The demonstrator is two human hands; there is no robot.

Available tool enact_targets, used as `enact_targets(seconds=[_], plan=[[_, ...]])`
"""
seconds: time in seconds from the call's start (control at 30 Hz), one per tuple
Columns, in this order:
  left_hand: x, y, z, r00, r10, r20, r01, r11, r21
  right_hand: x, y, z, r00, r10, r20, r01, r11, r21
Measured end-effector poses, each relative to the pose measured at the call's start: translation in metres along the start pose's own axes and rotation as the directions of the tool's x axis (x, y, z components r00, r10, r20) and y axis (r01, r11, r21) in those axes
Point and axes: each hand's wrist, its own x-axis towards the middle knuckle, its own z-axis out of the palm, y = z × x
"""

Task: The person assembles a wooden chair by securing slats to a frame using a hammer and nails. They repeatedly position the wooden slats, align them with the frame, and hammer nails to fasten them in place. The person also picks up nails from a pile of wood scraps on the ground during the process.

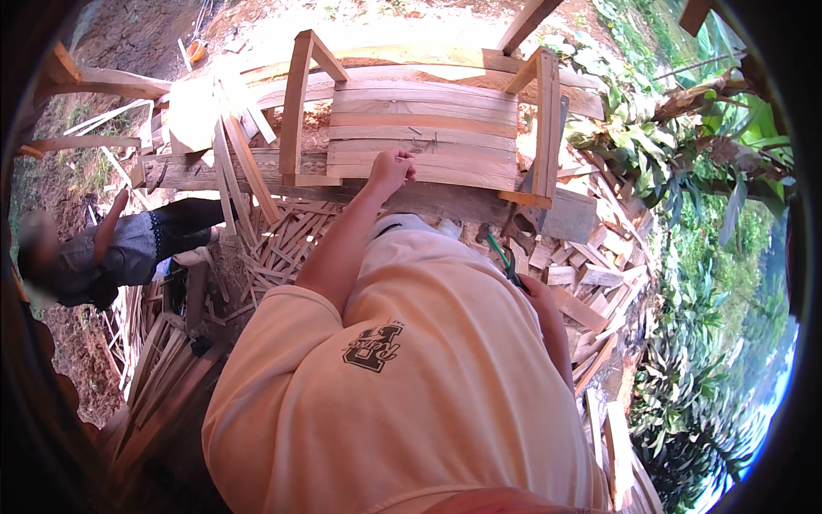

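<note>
Left hand [392, 169], upper centre of frame, fingers curled narrow, pressing lowest slat of chair frame [424, 133]; whether it pinches nail, cannot tell. Chair frame lies on thick beam [462, 201]. Right hand [524, 284], right of centre, mostly hidden behind shirt, grips green-handled tool [500, 254]. Advice: keep slat pinned flush, fingers away from strike point, scrap slats [282, 240] underfoot.

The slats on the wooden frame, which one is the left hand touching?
The bottom slat, nearest the person; the left hand rests on its edge, the others lie beyond it.
</note>
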Motion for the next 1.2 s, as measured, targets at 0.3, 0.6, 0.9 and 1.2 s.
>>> enact_targets(seconds=[0.3,0.6,0.9,1.2], plan=[[-0.101,-0.09,-0.054,0.989,-0.132,0.067,0.145,0.954,-0.261,0.086,-0.099,0.019,0.989,0.03,0.146,-0.006,0.986,-0.164],[-0.128,-0.156,-0.153,0.903,-0.203,-0.379,0.115,0.963,-0.243,0.176,-0.198,0.097,0.989,-0.117,0.087,0.138,0.945,-0.296],[-0.023,-0.082,-0.231,0.882,-0.05,-0.468,-0.116,0.941,-0.319,0.255,-0.244,0.174,0.971,-0.24,0.001,0.21,0.847,-0.489],[0.1,-0.037,-0.241,0.933,0.111,-0.344,-0.156,0.982,-0.106,0.251,-0.26,0.21,0.988,-0.152,-0.024,0.117,0.84,-0.53]])
